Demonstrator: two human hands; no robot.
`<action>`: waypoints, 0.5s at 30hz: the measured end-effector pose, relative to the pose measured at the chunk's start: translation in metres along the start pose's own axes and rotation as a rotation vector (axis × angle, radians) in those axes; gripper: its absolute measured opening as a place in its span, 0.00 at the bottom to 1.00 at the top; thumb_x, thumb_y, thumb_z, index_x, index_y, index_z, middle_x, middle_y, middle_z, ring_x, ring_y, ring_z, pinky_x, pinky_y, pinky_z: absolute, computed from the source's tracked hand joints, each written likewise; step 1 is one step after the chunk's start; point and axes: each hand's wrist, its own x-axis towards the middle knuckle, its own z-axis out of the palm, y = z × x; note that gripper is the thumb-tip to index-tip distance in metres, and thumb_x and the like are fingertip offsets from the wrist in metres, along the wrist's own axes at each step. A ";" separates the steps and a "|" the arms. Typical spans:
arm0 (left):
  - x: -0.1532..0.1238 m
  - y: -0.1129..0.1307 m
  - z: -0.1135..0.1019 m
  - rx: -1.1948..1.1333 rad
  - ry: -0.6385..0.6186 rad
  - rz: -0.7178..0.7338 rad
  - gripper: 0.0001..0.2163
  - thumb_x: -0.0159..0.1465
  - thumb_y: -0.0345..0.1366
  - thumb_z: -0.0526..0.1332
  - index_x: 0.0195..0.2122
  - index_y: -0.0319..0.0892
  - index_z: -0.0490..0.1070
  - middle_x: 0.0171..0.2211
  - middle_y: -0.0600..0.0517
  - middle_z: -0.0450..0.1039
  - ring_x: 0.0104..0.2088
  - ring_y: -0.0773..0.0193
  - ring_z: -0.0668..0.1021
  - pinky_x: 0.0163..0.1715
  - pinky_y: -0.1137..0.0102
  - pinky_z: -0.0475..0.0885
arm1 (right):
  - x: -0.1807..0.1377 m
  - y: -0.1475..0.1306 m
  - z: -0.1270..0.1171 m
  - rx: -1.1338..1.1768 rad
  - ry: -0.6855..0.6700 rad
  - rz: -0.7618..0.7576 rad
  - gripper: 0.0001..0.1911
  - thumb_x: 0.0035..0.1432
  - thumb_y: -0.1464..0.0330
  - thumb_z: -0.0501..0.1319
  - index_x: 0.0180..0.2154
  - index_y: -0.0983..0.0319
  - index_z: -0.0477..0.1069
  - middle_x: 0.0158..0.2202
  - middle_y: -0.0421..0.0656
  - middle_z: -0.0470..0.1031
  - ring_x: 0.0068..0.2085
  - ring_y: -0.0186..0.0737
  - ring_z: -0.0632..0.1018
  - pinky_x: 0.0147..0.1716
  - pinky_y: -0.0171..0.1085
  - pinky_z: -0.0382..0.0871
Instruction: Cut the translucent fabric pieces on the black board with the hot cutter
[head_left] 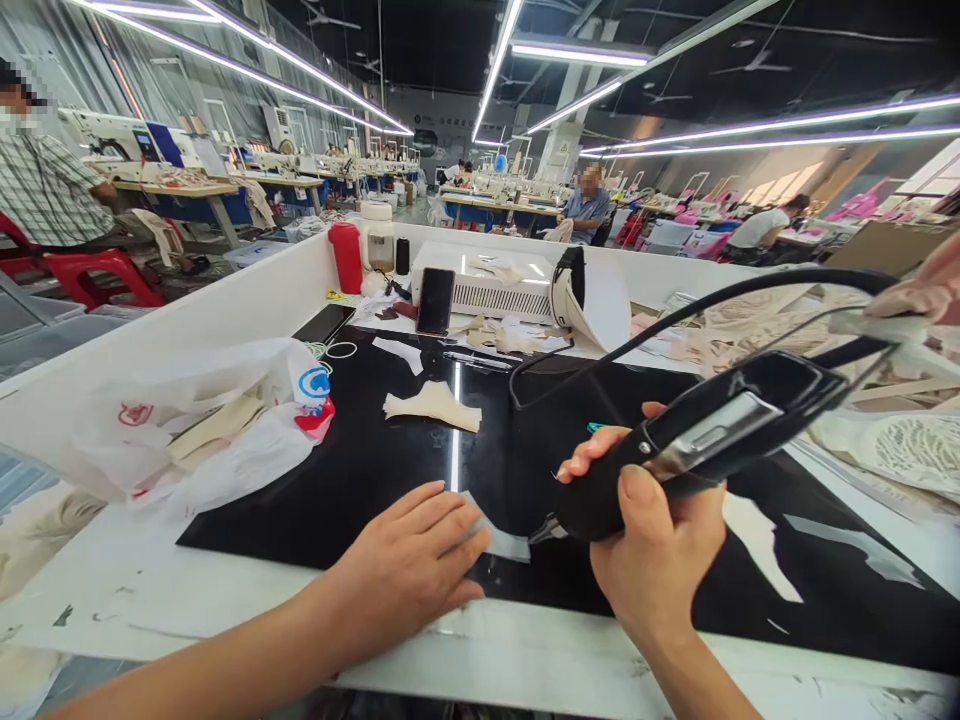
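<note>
My left hand (412, 565) lies flat with its fingers stretched out, pressing a small translucent grey-white strip (506, 540) against the black board (360, 510). In my right hand (660, 550) is a black handheld electric tool (720, 440) with a silver panel on its body. Its narrow metal tip points left and meets the strip's right end; whether it cuts in cannot be told. Beyond my hands, a cream cut piece (433, 405) rests on the board. Right of the tool lie a white cut piece (761, 545) and a translucent one (855, 550).
A white plastic bag (225, 420) holding cream pieces sits left. Behind the board stand a phone (435, 300), a red container (346, 258) and a white vented box (487, 285). The black cable (645, 335) arches right, near another, blurred hand (930, 285). Co-workers sit farther off.
</note>
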 end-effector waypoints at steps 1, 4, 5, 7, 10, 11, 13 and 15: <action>0.003 0.002 0.000 -0.021 -0.010 0.013 0.15 0.76 0.45 0.55 0.55 0.41 0.72 0.53 0.50 0.78 0.55 0.58 0.76 0.66 0.60 0.62 | 0.000 0.000 0.000 0.001 -0.001 0.000 0.21 0.63 0.63 0.69 0.55 0.52 0.69 0.36 0.37 0.76 0.32 0.37 0.78 0.33 0.41 0.76; 0.011 0.008 0.004 -0.067 -0.045 0.065 0.16 0.75 0.46 0.58 0.54 0.40 0.72 0.46 0.52 0.77 0.50 0.60 0.78 0.65 0.60 0.64 | -0.001 -0.001 -0.001 0.005 0.001 0.008 0.21 0.63 0.64 0.69 0.56 0.52 0.69 0.37 0.37 0.76 0.33 0.37 0.78 0.34 0.41 0.77; 0.013 0.010 0.006 -0.071 -0.050 0.082 0.16 0.75 0.47 0.59 0.54 0.39 0.72 0.45 0.52 0.77 0.48 0.60 0.78 0.65 0.60 0.64 | -0.001 -0.001 -0.001 0.006 0.004 0.014 0.21 0.63 0.63 0.69 0.56 0.51 0.69 0.37 0.37 0.76 0.33 0.36 0.78 0.34 0.40 0.77; 0.017 0.012 0.011 -0.068 -0.052 0.102 0.18 0.73 0.48 0.60 0.54 0.38 0.71 0.43 0.52 0.77 0.47 0.59 0.78 0.64 0.60 0.65 | -0.002 -0.002 0.000 0.007 0.011 0.024 0.21 0.63 0.63 0.70 0.56 0.51 0.70 0.36 0.37 0.77 0.32 0.36 0.78 0.33 0.39 0.77; 0.020 0.013 0.018 -0.069 -0.046 0.099 0.19 0.72 0.49 0.61 0.54 0.38 0.72 0.43 0.51 0.76 0.46 0.59 0.78 0.63 0.60 0.66 | -0.002 -0.003 0.000 0.004 0.015 0.021 0.20 0.63 0.63 0.69 0.56 0.51 0.70 0.36 0.37 0.77 0.32 0.34 0.78 0.33 0.37 0.78; 0.020 0.012 0.020 -0.073 -0.046 0.094 0.19 0.72 0.49 0.62 0.54 0.38 0.72 0.43 0.51 0.76 0.46 0.59 0.78 0.63 0.60 0.66 | -0.002 -0.004 0.000 0.007 0.013 0.019 0.20 0.64 0.63 0.69 0.55 0.51 0.70 0.36 0.37 0.77 0.32 0.34 0.78 0.33 0.37 0.78; 0.022 0.012 0.022 -0.080 -0.056 0.079 0.20 0.71 0.49 0.63 0.54 0.38 0.72 0.43 0.51 0.76 0.46 0.58 0.78 0.62 0.59 0.67 | -0.003 -0.004 0.000 0.021 0.008 0.019 0.20 0.64 0.64 0.69 0.55 0.51 0.70 0.36 0.36 0.77 0.32 0.34 0.78 0.33 0.37 0.78; 0.023 0.011 0.023 -0.086 -0.082 0.063 0.21 0.69 0.49 0.65 0.55 0.38 0.71 0.44 0.51 0.76 0.45 0.57 0.77 0.60 0.59 0.68 | -0.003 -0.003 0.000 0.036 0.001 0.026 0.19 0.64 0.64 0.69 0.54 0.51 0.70 0.37 0.36 0.77 0.32 0.34 0.78 0.33 0.37 0.78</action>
